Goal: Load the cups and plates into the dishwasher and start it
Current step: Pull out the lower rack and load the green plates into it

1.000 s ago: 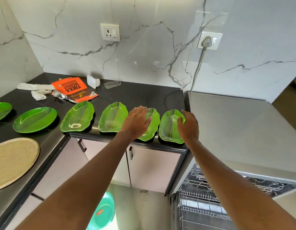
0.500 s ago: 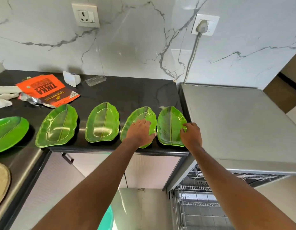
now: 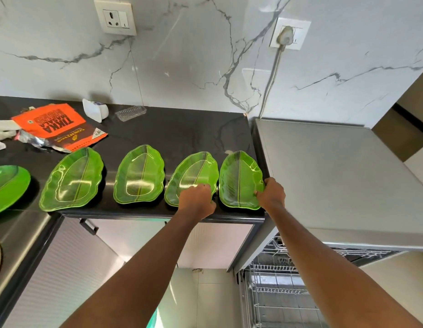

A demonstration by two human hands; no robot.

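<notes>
Several green leaf-shaped plates lie in a row along the front of the black counter point(image 3: 182, 133). My right hand point(image 3: 270, 194) grips the right edge of the rightmost plate point(image 3: 238, 178). My left hand point(image 3: 197, 200) holds the near end of the plate beside it point(image 3: 193, 171), fingers curled over its rim. Two more leaf plates point(image 3: 139, 176) point(image 3: 73, 178) lie to the left, and an oval green plate point(image 3: 6, 185) sits at the far left. The dishwasher point(image 3: 324, 174) stands to the right, its door open and wire racks point(image 3: 276, 280) showing below.
An orange snack packet point(image 3: 56, 126), a white cup on its side point(image 3: 95, 110) and a clear plastic tray point(image 3: 131, 112) lie at the back of the counter. A plugged cable point(image 3: 272, 76) runs down the marble wall. Cabinet doors point(image 3: 139, 240) sit under the counter.
Both hands slid back from the far ends of the two rightmost plates toward their near edges and closed on the rims. The view moved closer and rightward.
</notes>
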